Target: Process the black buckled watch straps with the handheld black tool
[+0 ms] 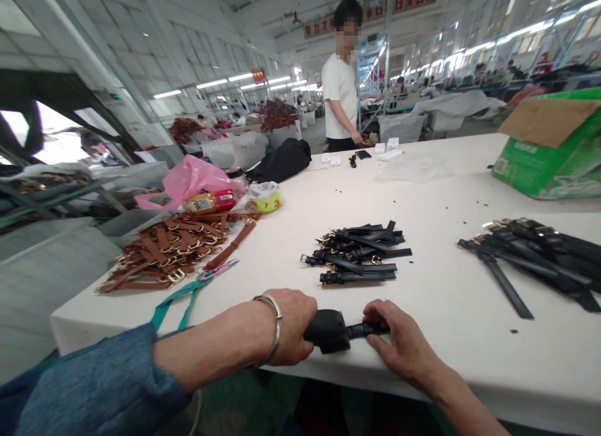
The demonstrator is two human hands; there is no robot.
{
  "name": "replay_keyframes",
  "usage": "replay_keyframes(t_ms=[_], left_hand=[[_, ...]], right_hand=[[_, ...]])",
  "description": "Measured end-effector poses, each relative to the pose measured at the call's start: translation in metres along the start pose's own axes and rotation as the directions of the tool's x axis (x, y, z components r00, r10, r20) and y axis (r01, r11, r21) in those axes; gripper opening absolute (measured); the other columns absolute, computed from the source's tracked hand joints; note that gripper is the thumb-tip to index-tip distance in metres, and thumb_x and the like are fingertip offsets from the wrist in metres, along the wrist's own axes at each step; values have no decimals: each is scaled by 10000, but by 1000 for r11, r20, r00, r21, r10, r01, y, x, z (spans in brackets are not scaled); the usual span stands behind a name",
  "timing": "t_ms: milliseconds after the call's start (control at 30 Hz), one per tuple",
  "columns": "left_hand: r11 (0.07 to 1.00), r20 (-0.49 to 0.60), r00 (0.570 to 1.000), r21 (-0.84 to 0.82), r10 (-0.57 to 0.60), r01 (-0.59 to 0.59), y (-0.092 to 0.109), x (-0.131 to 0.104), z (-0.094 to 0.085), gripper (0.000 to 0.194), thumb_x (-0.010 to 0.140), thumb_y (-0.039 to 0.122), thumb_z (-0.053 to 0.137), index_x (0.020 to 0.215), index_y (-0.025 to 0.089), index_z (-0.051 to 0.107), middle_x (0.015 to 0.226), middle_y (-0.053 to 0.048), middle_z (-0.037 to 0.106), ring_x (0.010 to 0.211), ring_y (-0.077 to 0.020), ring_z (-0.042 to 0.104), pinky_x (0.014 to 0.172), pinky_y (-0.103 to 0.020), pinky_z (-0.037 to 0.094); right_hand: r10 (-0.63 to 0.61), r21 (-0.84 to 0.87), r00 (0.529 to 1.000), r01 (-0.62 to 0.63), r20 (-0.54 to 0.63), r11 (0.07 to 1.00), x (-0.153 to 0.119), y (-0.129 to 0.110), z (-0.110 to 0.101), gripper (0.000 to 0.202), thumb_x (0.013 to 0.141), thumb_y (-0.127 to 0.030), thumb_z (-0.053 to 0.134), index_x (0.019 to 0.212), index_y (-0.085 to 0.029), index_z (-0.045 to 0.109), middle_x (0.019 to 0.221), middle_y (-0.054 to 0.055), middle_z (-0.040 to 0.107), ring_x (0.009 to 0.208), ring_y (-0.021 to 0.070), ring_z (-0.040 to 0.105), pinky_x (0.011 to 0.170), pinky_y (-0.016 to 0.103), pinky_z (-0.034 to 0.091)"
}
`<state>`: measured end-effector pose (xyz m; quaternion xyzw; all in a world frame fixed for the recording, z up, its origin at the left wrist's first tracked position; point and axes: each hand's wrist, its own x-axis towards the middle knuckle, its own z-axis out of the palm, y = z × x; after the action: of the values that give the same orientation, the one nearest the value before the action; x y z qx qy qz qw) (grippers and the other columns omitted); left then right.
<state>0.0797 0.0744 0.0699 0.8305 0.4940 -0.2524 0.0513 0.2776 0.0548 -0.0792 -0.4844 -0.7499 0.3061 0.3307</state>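
At the table's near edge my left hand (pixel 293 326), with a silver bangle at the wrist, is wrapped round a black handheld tool (pixel 330 331). The tool's far end meets a black strap (pixel 361 330). My right hand (pixel 399 342) pinches the strap's other end between thumb and fingers. Just beyond both hands lies a pile of black straps (pixel 359 251) with gold buckles. Brown straps (pixel 164 248) with metal buckles are heaped at the left, beside pink-handled scissors (pixel 218 270) and a teal ribbon (pixel 181 303).
A larger pile of black straps (pixel 544 254) lies at the right, below a green box (pixel 549 151). A pink bag (pixel 192 179), a red-labelled bottle (pixel 213 201) and a black cloth (pixel 284 160) sit at the back left. A person (pixel 340 85) stands across the white table (pixel 436 336).
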Motion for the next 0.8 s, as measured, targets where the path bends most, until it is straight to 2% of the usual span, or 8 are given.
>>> replay_keyframes(t_ms=[100,267,500,600,700,800], left_hand=[[1000,23,1000,13,-2,1,2,1,-4,316,597,403,479,785,189,616,779,-129,668,706,-296,624,589,-403,493],[999,-41,998,-13,37,-37,17,12,2,323,621,404,480,804,181,624,779,-129,671,701,-287,626,588,-384,495],[999,-39,999,-31,23,-24,3,2,9,319,605,400,488,802,187,621,785,-118,664,718,-284,623,604,-376,489],[1000,-29,1000,-24,0,-1,9,3,5,302,592,374,501,780,176,629,763,-128,663,702,-298,624,591,-390,493],[999,-50,998,-41,32,-34,20,9,4,315,609,373,498,808,167,630,795,-138,666,715,-301,625,596,-392,498],[997,-58,998,-74,25,-29,18,9,8,337,624,407,486,826,175,625,814,-129,668,735,-286,625,617,-376,499]], right_hand=[[-3,-9,1000,3,2,1000,0,1,1,277,635,-84,511,877,-214,472,820,7,542,759,161,501,675,287,394],[0,-36,1000,-1,-12,999,1,2,0,278,626,-78,512,866,-215,481,816,9,537,747,162,494,663,284,391],[9,-36,1000,-9,-1,999,0,1,0,238,632,-89,517,832,-215,489,780,0,531,724,157,492,648,277,388],[10,-43,1000,-10,-3,999,1,3,2,251,617,-84,521,829,-216,494,782,-1,533,718,156,493,642,274,389],[14,-56,1000,-14,-4,998,1,5,1,258,616,-86,526,836,-217,494,798,4,532,721,157,495,644,277,392],[17,-57,1000,-17,3,998,1,3,0,241,630,-94,524,835,-217,493,802,6,530,724,159,494,649,280,394]])
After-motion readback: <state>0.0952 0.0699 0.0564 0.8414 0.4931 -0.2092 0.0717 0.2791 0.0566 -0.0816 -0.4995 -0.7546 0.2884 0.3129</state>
